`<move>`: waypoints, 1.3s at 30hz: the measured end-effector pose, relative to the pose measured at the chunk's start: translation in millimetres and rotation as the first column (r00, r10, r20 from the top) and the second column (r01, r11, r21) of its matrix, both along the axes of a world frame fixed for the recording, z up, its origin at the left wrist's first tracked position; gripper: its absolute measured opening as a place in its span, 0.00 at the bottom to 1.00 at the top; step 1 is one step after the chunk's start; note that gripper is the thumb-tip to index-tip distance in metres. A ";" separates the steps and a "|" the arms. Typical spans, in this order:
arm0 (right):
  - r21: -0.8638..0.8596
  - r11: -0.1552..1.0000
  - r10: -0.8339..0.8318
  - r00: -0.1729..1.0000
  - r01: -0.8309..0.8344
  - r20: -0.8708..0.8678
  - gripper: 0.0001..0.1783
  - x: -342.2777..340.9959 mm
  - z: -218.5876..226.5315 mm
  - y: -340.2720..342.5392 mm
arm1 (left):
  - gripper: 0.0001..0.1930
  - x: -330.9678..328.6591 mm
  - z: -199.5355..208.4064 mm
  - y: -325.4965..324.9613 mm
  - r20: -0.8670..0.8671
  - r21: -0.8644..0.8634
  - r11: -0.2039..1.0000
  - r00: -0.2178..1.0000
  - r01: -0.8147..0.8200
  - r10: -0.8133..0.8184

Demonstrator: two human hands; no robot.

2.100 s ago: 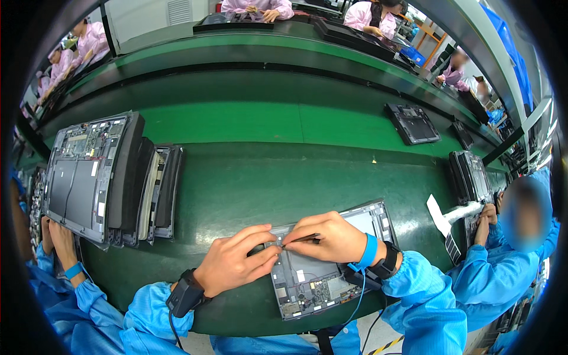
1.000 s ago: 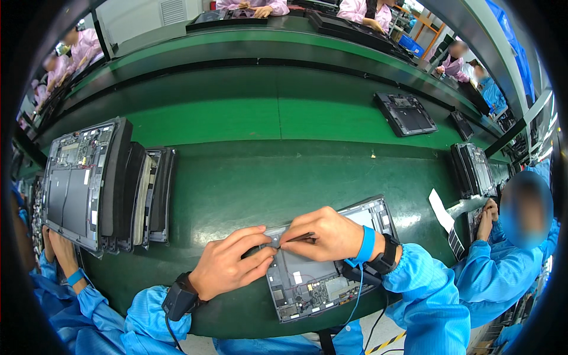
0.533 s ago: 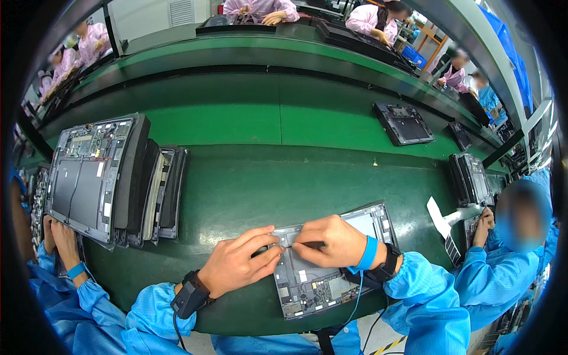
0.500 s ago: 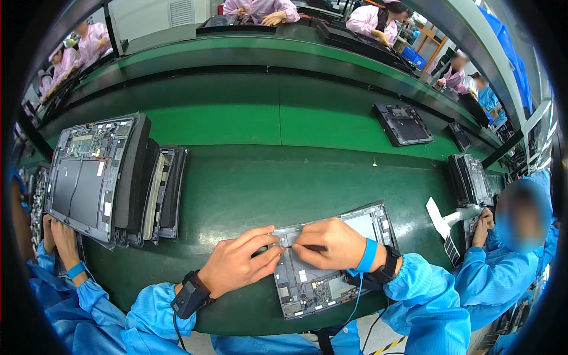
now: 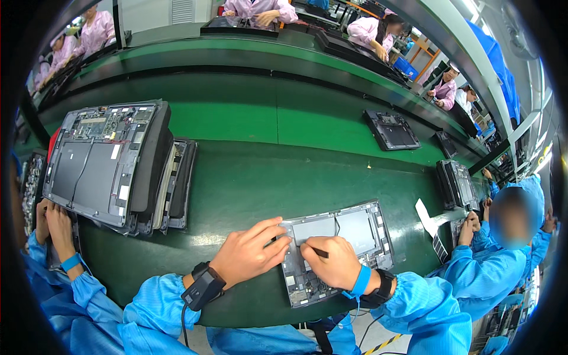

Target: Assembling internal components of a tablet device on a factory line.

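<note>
In front of me on the green table lies an opened flat electronic device, with grey panels, a dark frame and a circuit board along its near side. My right hand is closed around a slim black stick-like tool; its working end is hidden by my fingers, low over the device's left part. My left hand has its fingers stretched out, their tips at the device's left edge. Whether those fingertips press on it, I cannot tell.
A tall stack of similar devices stands at the left, beside a co-worker's hands. At the right are a smaller stack, a white strip and another co-worker. One more device lies on the far green strip.
My right hand has turned and shifted slightly, baring more of the device's grey panels and the black tool. My left hand stays by the left edge. The whole view has shifted a little.
</note>
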State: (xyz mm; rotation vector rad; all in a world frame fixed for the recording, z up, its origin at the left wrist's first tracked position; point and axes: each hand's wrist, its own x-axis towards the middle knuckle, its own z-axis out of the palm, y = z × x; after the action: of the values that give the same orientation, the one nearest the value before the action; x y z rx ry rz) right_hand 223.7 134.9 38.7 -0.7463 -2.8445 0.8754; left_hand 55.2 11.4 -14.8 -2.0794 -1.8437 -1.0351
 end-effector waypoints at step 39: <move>0.074 0.990 0.141 0.891 -0.121 -0.432 0.04 54.8 -18.7 -0.3 | 0.15 14.5 7.2 -9.3 0.035 -0.091 0.994 0.998 0.056 -0.053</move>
State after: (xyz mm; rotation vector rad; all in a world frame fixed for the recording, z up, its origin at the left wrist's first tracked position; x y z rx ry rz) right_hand 278.5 134.6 20.0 -0.3001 -2.5187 0.8614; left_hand 69.7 2.0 -7.6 -2.1886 -1.8943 -1.0203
